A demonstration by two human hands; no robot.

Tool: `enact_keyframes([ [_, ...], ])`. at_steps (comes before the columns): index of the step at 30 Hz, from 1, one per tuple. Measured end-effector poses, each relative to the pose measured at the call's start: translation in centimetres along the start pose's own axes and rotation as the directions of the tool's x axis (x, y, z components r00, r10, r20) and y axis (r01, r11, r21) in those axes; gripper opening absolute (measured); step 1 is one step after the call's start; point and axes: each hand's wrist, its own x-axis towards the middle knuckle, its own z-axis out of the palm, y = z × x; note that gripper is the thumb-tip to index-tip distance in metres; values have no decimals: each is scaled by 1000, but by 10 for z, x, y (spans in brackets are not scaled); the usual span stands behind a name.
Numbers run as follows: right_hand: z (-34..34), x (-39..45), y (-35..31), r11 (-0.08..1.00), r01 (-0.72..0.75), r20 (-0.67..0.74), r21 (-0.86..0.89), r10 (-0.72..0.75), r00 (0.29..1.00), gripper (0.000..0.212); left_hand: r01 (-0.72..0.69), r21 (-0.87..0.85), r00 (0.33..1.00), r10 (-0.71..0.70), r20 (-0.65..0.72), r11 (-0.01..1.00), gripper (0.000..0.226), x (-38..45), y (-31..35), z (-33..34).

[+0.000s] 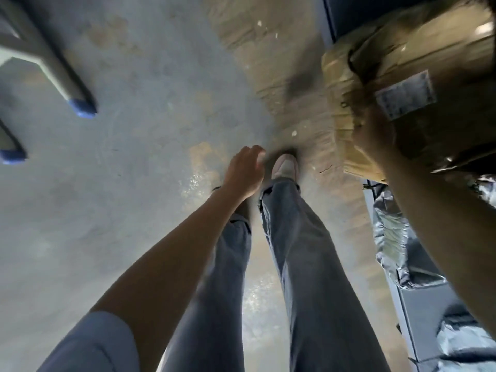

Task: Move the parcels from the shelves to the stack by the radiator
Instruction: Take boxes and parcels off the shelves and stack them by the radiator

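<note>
A brown taped parcel (418, 84) with a white label (406, 95) sits high at the right, the right hand (375, 135) pressed against its near side (blur hides whether that grip closes on it). The left hand (245, 174) hangs loosely curled, holding nothing, above jeans (295, 251) and concrete floor (120, 157). Grey plastic-wrapped parcels (397, 242) lie on the shelf below right.

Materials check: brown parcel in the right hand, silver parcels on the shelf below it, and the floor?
Brown parcel: looks like cardboard under glossy clear tape; glare streaks, white paper label. Right hand grips its edge.
Silver parcels: probably crinkled plastic mailer film, shiny and creased.
Floor: appears to be bare concrete, grey, blotchy, matte with worn glints.
</note>
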Motion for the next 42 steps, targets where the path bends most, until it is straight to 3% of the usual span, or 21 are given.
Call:
enact_keyframes([
  [1, -8, -10, -3, 994, 52, -38, -96, -56, 998, 41, -150, 132, 983, 162, -91, 980, 37, -7, 4, -7],
  [3, -24, -48, -22, 967, 241, -121, -83, -250, 961, 34, -426, 406, 840, 520, -156, 809, 47, -20, 15, -30],
  [5, -53, -97, -46, 900, 369, -158, -233, -410, 898, 24, -508, 563, 732, 671, -116, 652, 55, -44, 38, -72],
  [6, -80, -122, -63, 894, 378, -34, -241, -397, 917, 30, -504, 615, 731, 679, -69, 606, 66, -60, 50, -98],
  [8, -133, -176, -88, 913, 358, 206, -196, -319, 925, 35, -506, 644, 792, 605, 83, 574, 84, -99, 69, -138],
  [10, -177, -230, -103, 918, 345, 232, -194, -299, 926, 31, -540, 586, 825, 518, 226, 604, 72, -140, 82, -168],
  [12, -212, -294, -114, 933, 285, 190, -220, -245, 951, 25, -582, 556, 800, 542, 259, 594, 54, -189, 94, -191],
  [14, -226, -357, -114, 975, 190, 201, -117, -165, 966, 26, -596, 533, 797, 522, 304, 601, 49, -241, 103, -205],
  [17, -218, -445, -90, 996, 19, 184, 85, -35, 982, 34, -686, 542, 726, 502, 469, 485, 51, -304, 125, -198],
  [19, -211, -498, -62, 969, -140, 155, 202, 110, 982, 43, -757, 561, 650, 471, 596, 335, 57, -338, 153, -176],
  [22, -209, -585, -2, 846, -356, 88, 397, 351, 932, 45, -836, 546, 493, 500, 712, 47, 58, -401, 208, -117],
  [24, -207, -650, 43, 775, -439, 19, 454, 485, 874, 45, -864, 486, 344, 550, 761, -131, 57, -456, 242, -69],
  [27, -193, -764, 104, 647, -548, -48, 530, 669, 742, 39, -896, 348, 144, 561, 815, -276, 60, -548, 277, 15],
  [30, -146, -900, 152, 450, -636, -71, 626, 846, 529, 28, -821, 219, -97, 506, 857, -528, 56, -657, 283, 120],
  [34, -63, -1105, 163, 185, -748, -25, 637, 975, 221, 25, -724, -15, -375, 375, 848, -690, 48, -837, 231, 248],
  [38, 15, -1271, 142, -42, -828, 9, 558, 999, -44, 26, -626, -208, -550, 236, 801, -752, 48, -990, 158, 334],
  [42, 57, -1362, 133, -126, -839, -36, 529, 985, -171, 29, -542, -308, -656, 165, 737, -782, 44, -1081, 120, 402],
])
